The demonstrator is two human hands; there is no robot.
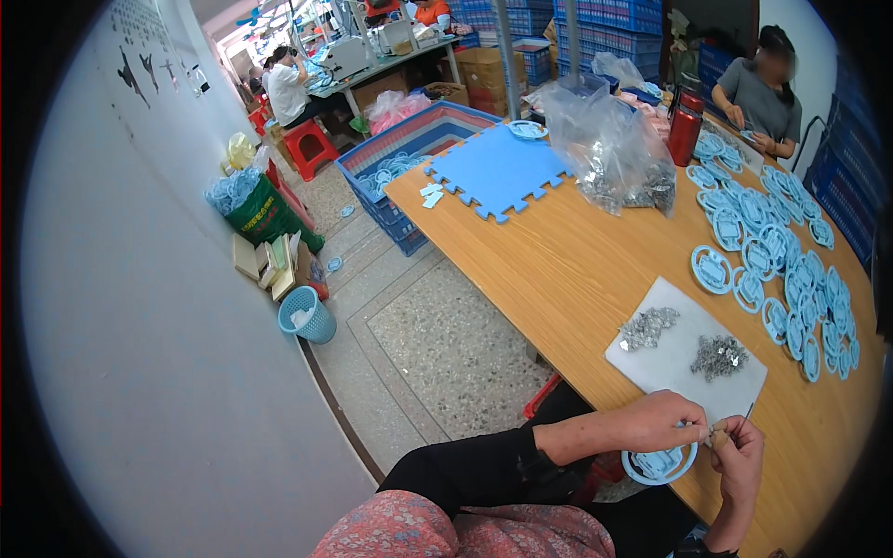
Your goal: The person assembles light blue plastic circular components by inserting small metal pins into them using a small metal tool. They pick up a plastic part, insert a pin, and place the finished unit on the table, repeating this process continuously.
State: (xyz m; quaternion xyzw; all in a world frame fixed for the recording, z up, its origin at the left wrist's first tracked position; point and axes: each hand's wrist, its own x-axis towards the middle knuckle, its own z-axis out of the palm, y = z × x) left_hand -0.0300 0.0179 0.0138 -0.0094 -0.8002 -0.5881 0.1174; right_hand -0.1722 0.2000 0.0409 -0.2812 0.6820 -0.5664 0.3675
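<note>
My left hand [662, 420] and my right hand [739, 454] meet at the near edge of the wooden table [577, 270]. Their fingertips pinch a tiny metal piece [714, 431] between them. A round light-blue plastic ring part [659, 463] hangs just below my left hand, held against it. Beyond my hands lies a white mat [684, 367] with two small heaps of silvery metal bits [718, 355]. To the right, several more blue ring parts [791, 279] are spread over the table.
A clear bag of metal bits [614, 153] and a blue foam mat [498, 169] sit at the table's far end, near a red bottle [684, 130]. Another person [763, 93] works at the far right. Blue crates [409, 158] and a blue basket [307, 316] stand on the floor.
</note>
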